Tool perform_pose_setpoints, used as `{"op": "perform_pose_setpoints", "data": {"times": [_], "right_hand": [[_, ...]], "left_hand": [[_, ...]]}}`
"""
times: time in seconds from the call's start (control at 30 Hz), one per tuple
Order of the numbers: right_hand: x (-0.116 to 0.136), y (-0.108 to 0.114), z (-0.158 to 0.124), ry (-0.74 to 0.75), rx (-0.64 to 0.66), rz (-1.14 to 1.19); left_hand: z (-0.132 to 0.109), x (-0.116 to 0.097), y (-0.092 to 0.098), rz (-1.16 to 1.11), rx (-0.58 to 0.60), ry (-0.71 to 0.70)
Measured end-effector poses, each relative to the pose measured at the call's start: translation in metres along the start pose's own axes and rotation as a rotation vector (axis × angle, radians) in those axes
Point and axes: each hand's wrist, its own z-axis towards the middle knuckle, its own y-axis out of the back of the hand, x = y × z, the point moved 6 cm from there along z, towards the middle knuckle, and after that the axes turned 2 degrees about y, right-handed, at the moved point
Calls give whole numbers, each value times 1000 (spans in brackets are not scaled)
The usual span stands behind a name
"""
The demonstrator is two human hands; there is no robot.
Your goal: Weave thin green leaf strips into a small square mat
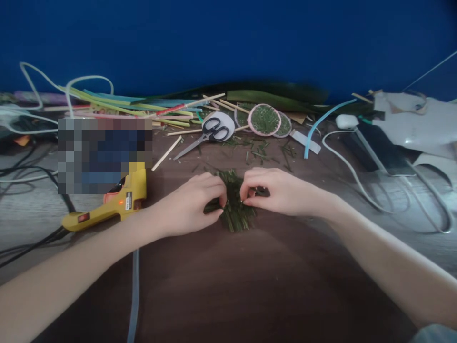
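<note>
A small mat of interlaced green leaf strips [236, 209] lies on the brown board between both hands. At its left edge my left hand [203, 197] is closed, thumb and fingertips pinched on the end of a strip. On the opposite edge my right hand [262, 190] pinches a strip end in the same way, with a dark green bit showing inside its curled fingers. Just beyond the mat, short green leaf clippings [259, 155] are scattered. Scissors with black handles [216, 129] lie beyond my left hand, partly over a white disc [227, 125].
A yellow glue gun [132, 190] with a lit orange light rests beside my left forearm, near a clear glue stick [133, 295]. Pink-rimmed green discs [264, 119], wooden sticks [167, 153] and long leaves [271, 99] line the back. On the right are a phone [389, 150] and white cable [352, 166].
</note>
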Motion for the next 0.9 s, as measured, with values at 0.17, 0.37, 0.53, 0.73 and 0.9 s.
{"op": "perform_pose_setpoints", "data": {"times": [0.17,0.37,0.53,0.73,0.9], "right_hand": [[-1,-12,-4,107,-42,-48],[3,-17,-4,208,-78,-163],[6,-17,-6,274,-106,-200],[6,-17,-4,270,-115,-157],[5,-16,-3,238,-105,-123]], "left_hand": [[-1,1,0,-2,60,15],[-1,0,-3,14,63,0],[0,0,-4,22,46,0],[1,1,-4,26,37,-12],[1,0,-4,18,33,-7]]}}
